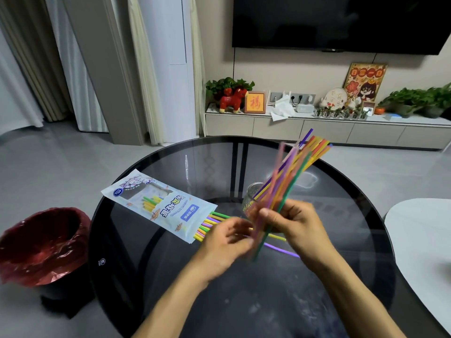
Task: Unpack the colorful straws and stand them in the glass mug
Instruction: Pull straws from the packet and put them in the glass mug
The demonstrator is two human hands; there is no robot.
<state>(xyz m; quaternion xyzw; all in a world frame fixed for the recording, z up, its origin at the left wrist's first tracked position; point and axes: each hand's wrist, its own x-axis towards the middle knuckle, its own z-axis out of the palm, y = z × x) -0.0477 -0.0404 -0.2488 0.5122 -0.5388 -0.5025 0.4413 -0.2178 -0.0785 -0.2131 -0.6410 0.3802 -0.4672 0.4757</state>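
My right hand [296, 222] grips a bundle of colourful straws [296, 168] that fans up and to the right, tilted over the glass mug [251, 195]. The mug stands on the table just behind my hands, partly hidden by the bundle. My left hand [225, 236] is blurred beside the bundle's lower ends, fingers apart; I cannot tell if it touches them. The white straw packet [158, 204] lies flat to the left, with several straws [208, 224] sticking out of its open end. A purple straw [280, 250] and a yellow straw [277, 237] lie loose on the table under my hands.
The round dark glass table [185, 284] fills the foreground. A bin with a red liner [41, 245] stands on the floor at the left. A white table edge [422, 240] is at the right. A TV cabinet with plants and ornaments [317, 123] runs along the far wall.
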